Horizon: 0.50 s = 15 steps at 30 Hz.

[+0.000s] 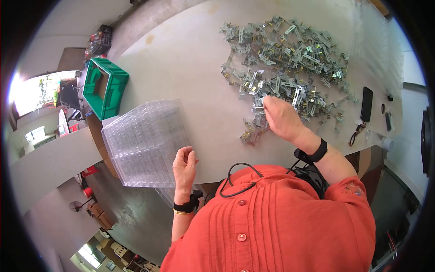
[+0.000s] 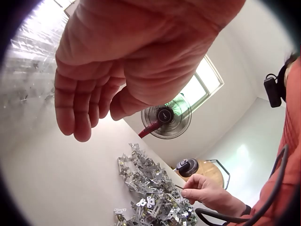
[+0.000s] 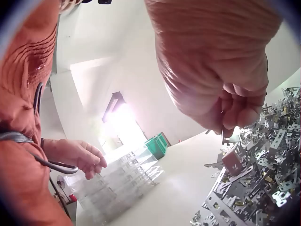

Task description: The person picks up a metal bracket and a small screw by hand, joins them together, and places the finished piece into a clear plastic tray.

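Observation:
A large pile of small metal brackets (image 1: pixel 312 56) covers the right part of the table in the head view. At its near edge, the right hand (image 1: pixel 283 119) pinches a small metal part (image 3: pixel 230 139) between thumb and fingers, best seen in the right wrist view. The left hand (image 1: pixel 185 170), fingers loosely bent, hovers by the right edge of the stacked clear plastic trays (image 1: pixel 145 140) and holds nothing. In the left wrist view its fingers (image 2: pixel 81 106) hang relaxed above the table.
A green crate (image 1: pixel 118 88) stands at the table's left edge. On the right lie a black phone (image 1: pixel 366 104), a keyring (image 1: pixel 355 136) and a clear plastic cup (image 1: pixel 386 144). Clear plastic sheeting (image 1: pixel 378 54) lies at the far right. A fan (image 2: pixel 165 116) stands beyond the table.

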Each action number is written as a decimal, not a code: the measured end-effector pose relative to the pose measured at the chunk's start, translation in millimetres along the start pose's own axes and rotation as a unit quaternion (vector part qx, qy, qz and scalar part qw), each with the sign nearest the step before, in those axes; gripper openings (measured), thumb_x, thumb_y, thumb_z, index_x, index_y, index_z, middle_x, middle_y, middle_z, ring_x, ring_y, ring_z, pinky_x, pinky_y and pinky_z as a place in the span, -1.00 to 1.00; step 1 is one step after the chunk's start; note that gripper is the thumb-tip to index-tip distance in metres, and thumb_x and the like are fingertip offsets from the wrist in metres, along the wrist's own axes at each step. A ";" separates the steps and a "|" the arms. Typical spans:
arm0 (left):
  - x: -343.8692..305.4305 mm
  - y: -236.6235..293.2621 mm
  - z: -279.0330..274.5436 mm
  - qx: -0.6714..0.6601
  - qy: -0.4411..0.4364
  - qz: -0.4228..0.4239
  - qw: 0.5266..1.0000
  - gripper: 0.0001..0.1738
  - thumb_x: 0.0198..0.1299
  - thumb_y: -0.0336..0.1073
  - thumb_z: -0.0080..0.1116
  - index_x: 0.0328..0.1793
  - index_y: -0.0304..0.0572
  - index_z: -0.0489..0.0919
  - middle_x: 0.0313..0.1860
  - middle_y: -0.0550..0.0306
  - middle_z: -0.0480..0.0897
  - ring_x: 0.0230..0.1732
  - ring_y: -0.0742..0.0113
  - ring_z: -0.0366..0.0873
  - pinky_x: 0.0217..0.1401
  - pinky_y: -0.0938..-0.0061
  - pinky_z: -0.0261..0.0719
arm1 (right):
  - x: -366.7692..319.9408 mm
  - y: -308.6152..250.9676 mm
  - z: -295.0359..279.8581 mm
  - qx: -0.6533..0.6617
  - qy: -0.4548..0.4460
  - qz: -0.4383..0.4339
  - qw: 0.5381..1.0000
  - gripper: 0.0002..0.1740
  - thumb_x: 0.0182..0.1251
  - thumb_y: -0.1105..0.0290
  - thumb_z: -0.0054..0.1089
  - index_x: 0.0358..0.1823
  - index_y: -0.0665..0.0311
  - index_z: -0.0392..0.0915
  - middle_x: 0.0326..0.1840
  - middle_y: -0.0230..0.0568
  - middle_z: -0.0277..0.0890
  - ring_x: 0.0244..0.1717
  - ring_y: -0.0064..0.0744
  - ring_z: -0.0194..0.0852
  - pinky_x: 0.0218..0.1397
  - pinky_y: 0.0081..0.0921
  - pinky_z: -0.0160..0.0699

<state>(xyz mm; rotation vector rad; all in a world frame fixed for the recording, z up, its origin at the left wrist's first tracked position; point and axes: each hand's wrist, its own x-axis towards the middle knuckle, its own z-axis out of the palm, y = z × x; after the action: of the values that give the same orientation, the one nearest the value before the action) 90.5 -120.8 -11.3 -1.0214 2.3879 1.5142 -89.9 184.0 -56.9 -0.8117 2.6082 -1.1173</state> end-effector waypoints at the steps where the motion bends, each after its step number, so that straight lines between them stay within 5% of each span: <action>1: 4.0 -4.6 3.2 0.001 -0.001 -0.002 1.000 -0.78 0.40 -0.36 0.14 0.06 -0.35 0.57 -0.22 0.18 0.63 -0.29 0.49 0.60 -0.20 0.56 0.62 | -2.1 -1.2 2.3 -0.007 -0.003 -0.023 1.000 -0.84 0.24 0.59 0.08 -0.19 0.33 0.32 -0.34 0.03 0.44 -0.25 0.13 0.50 -0.14 -0.08 0.51; 7: 34.5 -6.6 33.6 0.162 -0.020 0.080 0.983 -0.73 0.31 -0.38 0.17 0.08 -0.36 0.57 0.23 -0.21 0.52 -0.15 0.25 0.71 -0.12 0.45 0.66 | -4.6 -1.0 13.7 -0.041 -0.022 -0.066 0.997 -0.80 0.15 0.63 0.08 -0.20 0.31 0.34 -0.32 -0.03 0.44 -0.21 0.03 0.51 -0.10 -0.15 0.53; 8: 41.8 -4.5 38.2 0.165 -0.028 0.063 0.984 -0.74 0.29 -0.41 0.15 0.06 -0.37 0.57 0.36 -0.38 0.40 -0.03 0.08 0.70 -0.04 0.33 0.64 | -3.2 0.2 15.2 -0.059 -0.004 -0.066 0.996 -0.79 0.14 0.63 0.09 -0.20 0.30 0.34 -0.32 -0.04 0.44 -0.20 0.00 0.51 -0.09 -0.15 0.53; 15: 99.8 -8.2 66.7 0.227 -0.011 0.087 0.970 -0.70 0.21 -0.47 0.06 0.06 -0.40 0.55 0.45 -0.59 0.21 0.11 -0.20 0.61 0.13 0.12 0.58 | 3.9 9.4 16.8 0.006 0.011 -0.033 0.999 -0.83 0.22 0.60 0.12 -0.22 0.31 0.34 -0.33 -0.04 0.40 -0.23 0.03 0.48 -0.14 -0.16 0.51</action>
<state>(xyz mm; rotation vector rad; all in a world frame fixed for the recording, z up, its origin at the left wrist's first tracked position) 4.0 -113.6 -94.5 -0.7044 2.6830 0.9333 -90.7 176.9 -75.3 -0.8939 2.6067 -1.1647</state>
